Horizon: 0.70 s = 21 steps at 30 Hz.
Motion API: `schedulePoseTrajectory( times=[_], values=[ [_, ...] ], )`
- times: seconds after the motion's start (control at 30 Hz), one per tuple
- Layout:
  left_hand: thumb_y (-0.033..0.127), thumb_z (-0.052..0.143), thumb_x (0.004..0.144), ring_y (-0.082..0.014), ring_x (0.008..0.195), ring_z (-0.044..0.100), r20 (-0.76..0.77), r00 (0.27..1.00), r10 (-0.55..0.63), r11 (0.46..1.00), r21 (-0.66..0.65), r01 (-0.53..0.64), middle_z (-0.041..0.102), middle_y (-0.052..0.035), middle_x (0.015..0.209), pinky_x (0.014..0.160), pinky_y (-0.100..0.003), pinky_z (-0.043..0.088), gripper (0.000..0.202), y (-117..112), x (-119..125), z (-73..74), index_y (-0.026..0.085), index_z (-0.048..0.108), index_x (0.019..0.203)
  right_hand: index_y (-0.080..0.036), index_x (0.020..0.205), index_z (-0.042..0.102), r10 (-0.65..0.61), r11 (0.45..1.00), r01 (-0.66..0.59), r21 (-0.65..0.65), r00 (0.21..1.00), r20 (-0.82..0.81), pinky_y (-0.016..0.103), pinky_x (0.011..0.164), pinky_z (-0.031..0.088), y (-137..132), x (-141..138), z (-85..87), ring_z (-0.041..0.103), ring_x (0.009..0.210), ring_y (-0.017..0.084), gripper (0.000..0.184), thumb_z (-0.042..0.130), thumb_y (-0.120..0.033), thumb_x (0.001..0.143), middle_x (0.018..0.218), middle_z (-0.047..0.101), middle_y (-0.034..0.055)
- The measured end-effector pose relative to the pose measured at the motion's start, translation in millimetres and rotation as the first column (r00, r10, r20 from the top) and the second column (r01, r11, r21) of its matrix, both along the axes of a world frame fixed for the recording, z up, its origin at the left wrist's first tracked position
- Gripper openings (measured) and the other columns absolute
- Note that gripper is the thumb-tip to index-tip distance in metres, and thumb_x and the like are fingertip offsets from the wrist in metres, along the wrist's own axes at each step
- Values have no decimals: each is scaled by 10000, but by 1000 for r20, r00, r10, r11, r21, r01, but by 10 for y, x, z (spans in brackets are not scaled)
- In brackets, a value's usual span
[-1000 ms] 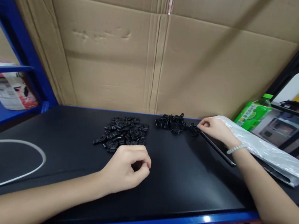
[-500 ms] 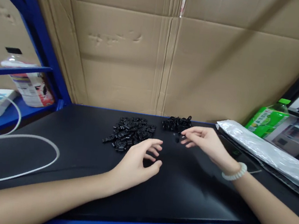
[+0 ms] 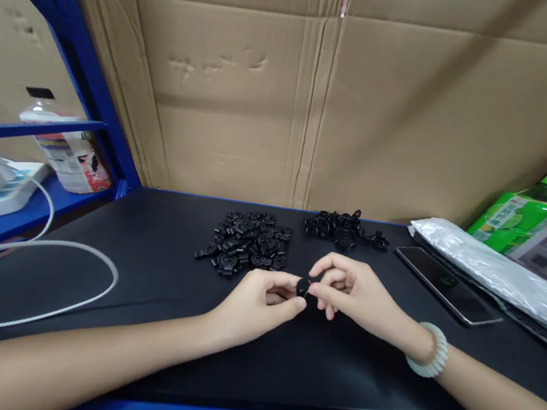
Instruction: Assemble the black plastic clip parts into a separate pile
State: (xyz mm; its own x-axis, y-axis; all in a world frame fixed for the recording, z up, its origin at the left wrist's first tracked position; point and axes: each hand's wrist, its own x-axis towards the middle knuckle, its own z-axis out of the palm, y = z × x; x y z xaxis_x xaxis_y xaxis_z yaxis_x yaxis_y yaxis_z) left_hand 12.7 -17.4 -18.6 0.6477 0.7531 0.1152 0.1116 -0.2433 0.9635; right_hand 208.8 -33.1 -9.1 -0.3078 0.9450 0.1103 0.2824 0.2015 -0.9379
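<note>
A tall cardboard sheet [image 3: 226, 138] stood behind everything, cut off at the top of the head view. Before it spread the black bench [image 3: 157, 284]. On its right side lay a silvery package [image 3: 497, 268], its contents hidden and its far end running toward the picture's edge, and just beside it a phone [image 3: 449, 286] lay flat. A broad heap of black pieces [image 3: 251, 242] lay left of the middle; a smaller heap of black parts [image 3: 333, 228] lay to its right near the back edge. In both, black on black made single shapes hard to pick out.

In front of them the left hand [image 3: 252, 310] held thumb and fingers pinched together on a small round black part [image 3: 301, 287], raised over the bench between the two hands. The right hand [image 3: 362, 297] had its thumb and forefinger at the part's right edge; whether they were clamped on it or on something thinner, I could not tell.

The step in hand looked like close two-handed work on that single part. The next move, I judged, called for a steady left pinch and fine right-hand alignment. The fingertips covered much of the part, so its details stayed unclear.
</note>
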Motion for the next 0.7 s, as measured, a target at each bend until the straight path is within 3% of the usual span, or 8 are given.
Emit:
schedulePoseTrajectory(
  times=[0.13,0.3,0.5,0.7],
  values=[
    [258,561,857,-165,756,601,-82,996,-28,999,27,30,655,-28,779,719,-260,488,185,-33,2,0,125,688,839,-160,841,579,43,998,-42,-37,999,16,190,448,454,8,-6,-7,563,428,86,208,631,-361,834,549,606,-36],
    [321,532,890,-161,744,612,-54,997,-48,998,33,49,658,-36,783,719,-251,492,251,-50,-8,14,121,683,869,-166,795,549,60,998,-59,-25,996,63,188,448,423,-36,-33,0,550,431,86,226,689,-342,782,571,614,-28],
    [255,450,918,-143,621,594,-124,990,60,971,236,-29,625,-19,631,627,-230,448,304,-39,-15,23,133,638,712,-176,749,517,140,990,-139,-17,980,141,185,443,382,-88,-56,-7,511,450,82,279,541,-417,888,591,591,-20],
    [285,396,954,-129,573,565,-168,983,75,946,324,-17,603,-9,610,589,-219,426,376,-77,-34,15,147,587,660,-175,750,515,191,975,-211,64,954,233,197,487,373,-141,-75,30,488,468,78,333,405,-405,964,604,578,-21]
  ],
)
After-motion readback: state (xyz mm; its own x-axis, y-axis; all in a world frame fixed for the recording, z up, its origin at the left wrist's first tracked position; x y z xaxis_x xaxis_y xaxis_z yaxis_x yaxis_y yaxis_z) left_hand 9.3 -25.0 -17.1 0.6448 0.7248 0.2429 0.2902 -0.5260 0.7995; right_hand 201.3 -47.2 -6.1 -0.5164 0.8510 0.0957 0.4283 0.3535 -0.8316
